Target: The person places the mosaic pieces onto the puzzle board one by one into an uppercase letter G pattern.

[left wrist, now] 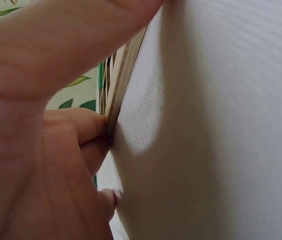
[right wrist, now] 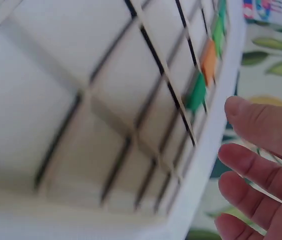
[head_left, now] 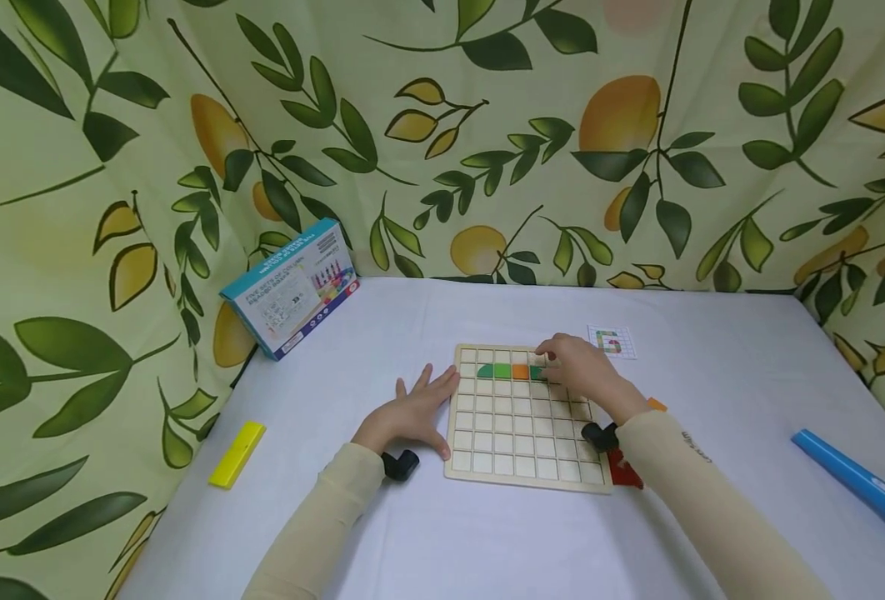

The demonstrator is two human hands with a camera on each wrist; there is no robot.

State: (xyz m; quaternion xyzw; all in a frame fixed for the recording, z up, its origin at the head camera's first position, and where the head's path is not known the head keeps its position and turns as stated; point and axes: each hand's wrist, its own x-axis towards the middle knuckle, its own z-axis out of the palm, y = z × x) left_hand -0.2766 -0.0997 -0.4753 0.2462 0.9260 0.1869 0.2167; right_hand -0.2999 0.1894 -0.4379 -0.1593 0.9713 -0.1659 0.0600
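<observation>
A wooden grid board (head_left: 525, 482) lies on the white table, its square cells framed by thin strips. In its second row sit a dark green rounded piece (head_left: 486, 372), a light green square (head_left: 502, 372), an orange square (head_left: 520, 372) and another dark green piece (head_left: 536, 372). My left hand (head_left: 412, 410) has its fingers spread along the board's left edge; fingertips touch the rim in the left wrist view. Over the board's upper right is my right hand (head_left: 585, 375). Nothing shows between its loosely bent fingers (right wrist: 251, 165) in the right wrist view.
A small pattern card (head_left: 612, 342) lies beyond the right hand. Red pieces (head_left: 624, 469) and an orange piece (head_left: 657, 404) are partly hidden by the right arm. Around the table are a colourful box (head_left: 292, 287), a yellow block (head_left: 237, 454) and a blue object (head_left: 858, 483).
</observation>
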